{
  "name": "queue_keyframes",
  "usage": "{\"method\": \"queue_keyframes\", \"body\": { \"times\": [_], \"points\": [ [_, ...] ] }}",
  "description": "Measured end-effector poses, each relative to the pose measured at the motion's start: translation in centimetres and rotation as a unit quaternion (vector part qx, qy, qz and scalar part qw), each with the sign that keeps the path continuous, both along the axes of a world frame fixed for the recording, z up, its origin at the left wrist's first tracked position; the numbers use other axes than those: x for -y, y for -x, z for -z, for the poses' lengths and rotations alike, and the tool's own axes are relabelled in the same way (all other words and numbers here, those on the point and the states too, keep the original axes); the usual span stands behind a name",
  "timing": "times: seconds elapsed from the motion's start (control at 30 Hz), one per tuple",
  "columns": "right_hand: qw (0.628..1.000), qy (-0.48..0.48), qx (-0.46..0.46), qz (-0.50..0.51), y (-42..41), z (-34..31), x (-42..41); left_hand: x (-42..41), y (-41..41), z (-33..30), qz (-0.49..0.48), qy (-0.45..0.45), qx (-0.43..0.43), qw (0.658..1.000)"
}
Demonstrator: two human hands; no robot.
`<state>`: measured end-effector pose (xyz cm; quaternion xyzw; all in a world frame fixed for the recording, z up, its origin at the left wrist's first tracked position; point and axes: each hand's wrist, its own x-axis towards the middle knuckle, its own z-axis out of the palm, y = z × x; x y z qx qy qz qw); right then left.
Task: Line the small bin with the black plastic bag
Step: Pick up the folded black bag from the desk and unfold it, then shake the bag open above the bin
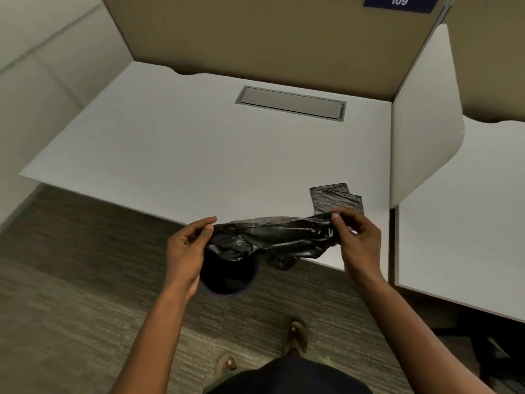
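**Black bag stretched between two hands above the small bin**

Nearest the camera, two feet stand on grey carpet (85,280), which lies open to the left and toward the viewer. Just ahead, the left hand (186,251) pinches one end of the black plastic bag (272,236) between thumb and fingertips, and the right hand (359,240) pinches the other end the same way. The bag hangs crumpled and sagging between them, held level with the desk's front edge, one loose fold dropping below it.

Directly under the bag's left end the small bin (230,275) stands on the carpet, just in front of the desk edge; its dark round mouth is partly hidden by the left hand and the bag.

Beyond the right hand, folded black bags (335,196) lie flat on the white desk (184,152), near its front edge and the white side divider (417,137). The desk surface stretches bare to a closed grey cable hatch (291,103), then the tan back panel (270,38).
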<state>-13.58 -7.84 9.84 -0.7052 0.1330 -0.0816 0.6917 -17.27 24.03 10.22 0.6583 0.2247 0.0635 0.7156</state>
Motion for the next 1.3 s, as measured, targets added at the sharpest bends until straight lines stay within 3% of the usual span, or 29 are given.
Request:
{"method": "queue_keyframes", "body": {
  "times": [0.37,0.57,0.63,0.73,0.8,0.93,1.03,1.13,1.3],
  "points": [
    [0.987,0.019,-0.019,-0.157,7.5,-1.4,-11.6,-11.9,10.3,-1.7,-0.065,-0.181,0.025,0.981],
    [0.952,0.088,-0.008,-0.295,11.1,0.1,-16.0,-17.9,16.1,0.7,-0.177,-0.091,-0.030,0.980],
    [0.915,0.146,-0.020,-0.376,11.6,0.5,-16.6,-19.5,17.2,1.9,-0.204,-0.069,-0.057,0.975],
    [0.838,0.310,-0.052,-0.447,11.3,1.4,-17.5,-22.0,17.9,3.7,-0.221,0.004,-0.093,0.971],
    [0.828,0.357,-0.064,-0.427,10.9,1.9,-18.0,-23.9,18.2,4.6,-0.247,0.042,-0.102,0.963],
    [0.891,0.278,-0.106,-0.344,11.2,2.1,-18.8,-26.2,19.4,5.9,-0.259,0.057,-0.101,0.959],
    [0.896,0.185,-0.133,-0.380,12.1,2.7,-20.7,-23.0,19.6,7.1,-0.092,0.045,-0.187,0.977],
    [0.884,0.111,-0.149,-0.428,12.0,3.4,-22.8,-18.8,19.1,9.0,0.042,0.097,-0.296,0.949],
    [0.904,0.057,-0.201,-0.373,9.5,5.2,-22.9,-13.4,18.3,14.6,-0.006,0.112,-0.375,0.920]
  ]
}}
